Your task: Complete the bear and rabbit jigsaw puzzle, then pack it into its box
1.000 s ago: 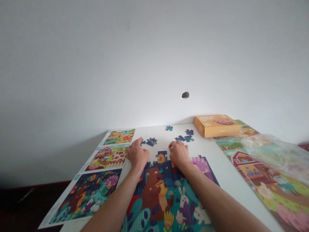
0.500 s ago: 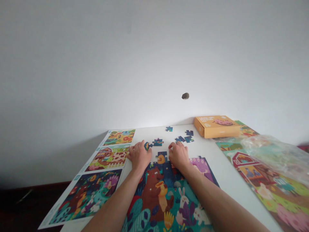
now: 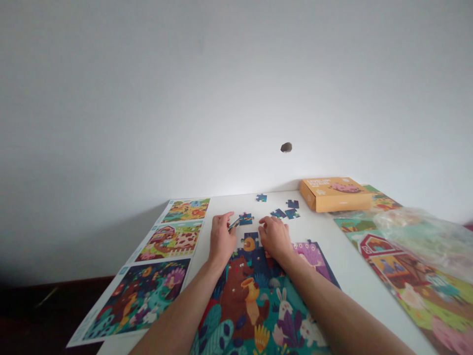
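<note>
I'm pinching a small jigsaw piece (image 3: 233, 225) in the left hand (image 3: 221, 240), right beside a loose piece (image 3: 246, 219), and I'm resting the curled right hand (image 3: 275, 238) on the top edge of the bear jigsaw (image 3: 236, 296), can't tell if it's gripping anything. The bear jigsaw is lying on the white table (image 3: 343, 266), with an orange puzzle box (image 3: 334, 195) sitting off to the right

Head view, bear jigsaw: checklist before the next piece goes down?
Left hand holds a jigsaw piece: ok, pinched between thumb and fingers.
Right hand on the bear puzzle: ok, fingers at its top edge.
Loose pieces in reach: ok, spread on the white table just beyond the hands.
Held piece matches a gap: cannot tell, too small to see.
Plastic bag off the puzzle: ok, lying away to the right.
</note>
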The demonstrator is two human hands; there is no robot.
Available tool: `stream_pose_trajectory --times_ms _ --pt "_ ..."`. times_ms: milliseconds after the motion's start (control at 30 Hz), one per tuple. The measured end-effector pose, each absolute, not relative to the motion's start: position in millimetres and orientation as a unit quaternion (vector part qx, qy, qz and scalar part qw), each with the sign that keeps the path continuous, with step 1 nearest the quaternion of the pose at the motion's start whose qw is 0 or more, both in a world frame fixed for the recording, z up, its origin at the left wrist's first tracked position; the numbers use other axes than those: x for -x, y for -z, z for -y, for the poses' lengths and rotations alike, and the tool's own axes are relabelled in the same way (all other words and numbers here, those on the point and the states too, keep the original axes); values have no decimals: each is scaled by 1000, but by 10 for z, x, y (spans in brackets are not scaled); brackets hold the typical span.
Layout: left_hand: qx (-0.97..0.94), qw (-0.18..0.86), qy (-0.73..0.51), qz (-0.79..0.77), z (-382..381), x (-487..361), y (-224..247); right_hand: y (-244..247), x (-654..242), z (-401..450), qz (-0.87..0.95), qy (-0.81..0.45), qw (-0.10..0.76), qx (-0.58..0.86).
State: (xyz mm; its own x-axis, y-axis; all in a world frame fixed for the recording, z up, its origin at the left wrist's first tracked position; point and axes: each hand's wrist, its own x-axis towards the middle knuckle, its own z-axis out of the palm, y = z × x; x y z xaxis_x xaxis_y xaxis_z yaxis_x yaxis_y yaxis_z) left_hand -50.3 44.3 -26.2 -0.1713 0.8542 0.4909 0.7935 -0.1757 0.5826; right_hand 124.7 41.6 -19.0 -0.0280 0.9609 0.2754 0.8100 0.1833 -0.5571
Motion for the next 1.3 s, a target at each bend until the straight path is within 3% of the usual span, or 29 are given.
stream_pose_trajectory --times_ms 167,267,633,1300 --pt "-679 136 -467 -550 -407 461 198 146 -1216 -420 720 -196 422 515" --pt "-704 143 -443 -536 -362 470 128 119 -1195 -402 721 -223 449 478" --pt "-721 47 -303 -621 -306 578 -28 109 -1176 -372 723 -279 408 482" --pt "-700 77 -329 -629 -295 533 7 174 -1157 -408 701 -329 417 475"
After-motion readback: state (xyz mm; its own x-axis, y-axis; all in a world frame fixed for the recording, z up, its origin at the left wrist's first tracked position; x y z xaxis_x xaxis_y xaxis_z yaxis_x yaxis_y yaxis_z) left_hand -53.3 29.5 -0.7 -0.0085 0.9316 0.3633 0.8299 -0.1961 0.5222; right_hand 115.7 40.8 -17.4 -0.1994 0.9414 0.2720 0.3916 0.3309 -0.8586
